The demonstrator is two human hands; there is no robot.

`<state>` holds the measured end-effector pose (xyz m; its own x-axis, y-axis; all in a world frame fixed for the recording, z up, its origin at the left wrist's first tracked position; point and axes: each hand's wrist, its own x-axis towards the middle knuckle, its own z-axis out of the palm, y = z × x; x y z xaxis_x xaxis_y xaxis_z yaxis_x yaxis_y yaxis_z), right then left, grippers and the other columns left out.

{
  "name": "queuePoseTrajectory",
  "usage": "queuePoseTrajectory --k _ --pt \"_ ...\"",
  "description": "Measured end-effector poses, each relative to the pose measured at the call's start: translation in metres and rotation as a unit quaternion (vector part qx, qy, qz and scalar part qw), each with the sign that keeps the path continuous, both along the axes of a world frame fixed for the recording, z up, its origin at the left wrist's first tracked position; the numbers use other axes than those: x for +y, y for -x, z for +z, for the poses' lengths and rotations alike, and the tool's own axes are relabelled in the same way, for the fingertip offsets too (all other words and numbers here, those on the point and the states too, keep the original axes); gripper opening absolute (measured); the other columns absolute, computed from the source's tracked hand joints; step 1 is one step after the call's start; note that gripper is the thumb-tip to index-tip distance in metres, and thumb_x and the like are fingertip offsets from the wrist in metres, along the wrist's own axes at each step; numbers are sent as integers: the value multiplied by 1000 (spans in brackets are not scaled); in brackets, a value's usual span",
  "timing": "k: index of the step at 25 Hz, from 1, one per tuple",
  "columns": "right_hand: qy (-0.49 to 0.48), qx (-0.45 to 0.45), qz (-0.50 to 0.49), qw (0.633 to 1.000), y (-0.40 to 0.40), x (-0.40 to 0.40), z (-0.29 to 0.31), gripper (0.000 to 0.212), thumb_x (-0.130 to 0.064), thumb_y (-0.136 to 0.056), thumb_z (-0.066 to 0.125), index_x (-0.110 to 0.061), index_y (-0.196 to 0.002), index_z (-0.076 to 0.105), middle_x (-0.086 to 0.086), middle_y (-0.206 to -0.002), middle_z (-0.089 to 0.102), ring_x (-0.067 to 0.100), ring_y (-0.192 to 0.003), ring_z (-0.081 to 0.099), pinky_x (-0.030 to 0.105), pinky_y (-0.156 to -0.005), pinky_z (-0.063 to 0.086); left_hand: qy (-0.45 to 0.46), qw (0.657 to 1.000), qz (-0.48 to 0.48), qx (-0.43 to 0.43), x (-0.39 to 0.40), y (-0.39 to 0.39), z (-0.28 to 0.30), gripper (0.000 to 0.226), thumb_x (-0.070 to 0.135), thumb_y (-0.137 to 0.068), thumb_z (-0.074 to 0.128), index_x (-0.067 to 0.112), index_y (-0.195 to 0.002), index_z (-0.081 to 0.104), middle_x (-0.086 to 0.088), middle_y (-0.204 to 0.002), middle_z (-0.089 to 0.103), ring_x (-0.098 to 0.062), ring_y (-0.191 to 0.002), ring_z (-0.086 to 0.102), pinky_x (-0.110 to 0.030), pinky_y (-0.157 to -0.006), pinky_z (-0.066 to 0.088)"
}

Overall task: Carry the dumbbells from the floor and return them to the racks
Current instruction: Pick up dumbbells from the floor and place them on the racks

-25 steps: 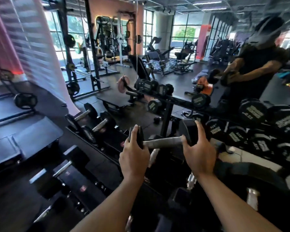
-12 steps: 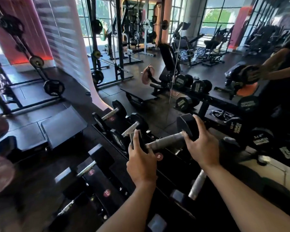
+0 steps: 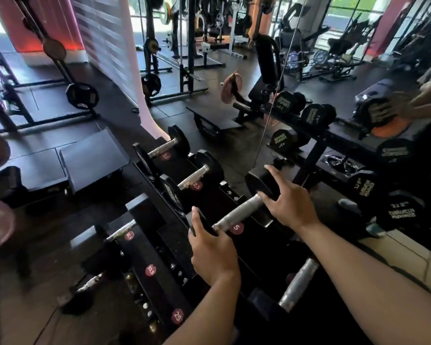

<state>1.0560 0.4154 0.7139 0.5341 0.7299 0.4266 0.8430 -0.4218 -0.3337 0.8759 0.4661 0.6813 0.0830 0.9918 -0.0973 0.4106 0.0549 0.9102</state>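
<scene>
**Dumbbell held at the rack, both hands on its heads**

At the centre of the frame a dumbbell (image 3: 239,215) lies slanted from lower left to upper right over the rack (image 3: 159,270). The left hand (image 3: 213,252) is closed around its near head, fingers curled over the edge. The right hand (image 3: 288,205) is closed over its far head, thumb stretched up along the black rubber. The bare metal handle shows between the two hands. Just under the handle sits a red label (image 3: 237,228) reading 5; whether the dumbbell rests on the rack or hangs just above it cannot be told.

Up and to the left, two smaller dumbbells (image 3: 189,175) lie in neighbouring cradles, parallel to the held one, close beside its near head. At lower right another handle (image 3: 297,285) sits in the tier below, under the right forearm. Lower left, more dumbbells (image 3: 121,230) lie on a second sloped tier.

A mirror (image 3: 334,78) fills the upper right, showing a reflected rack of dumbbells and a blurred hand. Benches and plate stands stand well apart across the upper frame.
</scene>
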Motion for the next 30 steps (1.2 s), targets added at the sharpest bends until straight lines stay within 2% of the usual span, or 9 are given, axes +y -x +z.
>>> queuePoseTrajectory --k 3,6,12,15,18,22,27,29,30 --pt "38 16 27 999 -19 12 -17 74 -42 -87 69 -23 -151 36 12 -125 68 28 -108 69 45 -92 55 39 999 21 13 1 -12 -13 67 21 -94 60 42 -151 30 -4 -136 57 -14 -84 56 -31 -69 42" --pt "58 32 28 997 -34 22 -35 73 -43 -87 68 -25 -151 36 11 -126 67 28 -111 67 43 -95 52 69 997 30 19 5 -25 -21 68 21 -94 59 41 -152 30 -6 -137 56 -14 -81 50 -31 -70 35" --pt "83 69 13 994 -60 35 -76 73 -41 -87 69 -26 -150 36 10 -123 68 28 -110 65 40 -95 50 96 993 34 53 12 -53 -55 64 22 -96 57 42 -151 30 -7 -147 49 -29 -102 65 -29 -66 35" --pt "73 92 11 993 -63 36 -100 71 -40 -87 69 -27 -149 38 8 -127 66 27 -113 64 40 -95 50 74 994 34 76 12 -62 -71 59 24 -97 56 41 -149 33 -8 -143 51 -23 -81 62 -25 -57 32" --pt "47 94 27 994 -71 43 -108 67 -36 -86 70 -27 -145 40 3 -132 62 23 -115 62 40 -93 51 73 991 70 93 13 -73 -78 58 24 -97 57 41 -148 35 -10 -142 49 -10 -67 42 -22 -48 25" --pt "39 100 13 994 -69 45 -109 68 -35 -84 70 -31 -144 38 1 -125 60 24 -108 63 44 -87 55 62 992 71 83 11 -73 -79 58 23 -96 58 41 -147 36 -11 -142 49 -13 -71 46 -25 -54 34" --pt "86 106 -11 991 -63 44 -104 68 -43 -89 64 -36 -146 30 4 -123 56 31 -98 66 45 -77 57 71 992 43 93 11 -65 -72 60 28 -97 57 41 -148 29 -11 -144 46 -12 -68 47 -23 -47 32" --pt "147 99 -26 984 -61 41 -94 75 -55 -89 57 -39 -151 17 9 -130 50 34 -110 60 48 -85 54 74 993 -10 93 13 -56 -68 67 35 -95 58 42 -150 21 -12 -149 37 -18 -76 57 -30 -56 48" --pt "184 75 -37 979 -59 40 -91 82 -63 -89 51 -39 -154 7 13 -140 44 37 -122 52 51 -94 49 76 992 -41 94 15 -52 -66 73 41 -94 60 42 -152 15 -13 -154 31 -24 -91 63 -37 -67 56"
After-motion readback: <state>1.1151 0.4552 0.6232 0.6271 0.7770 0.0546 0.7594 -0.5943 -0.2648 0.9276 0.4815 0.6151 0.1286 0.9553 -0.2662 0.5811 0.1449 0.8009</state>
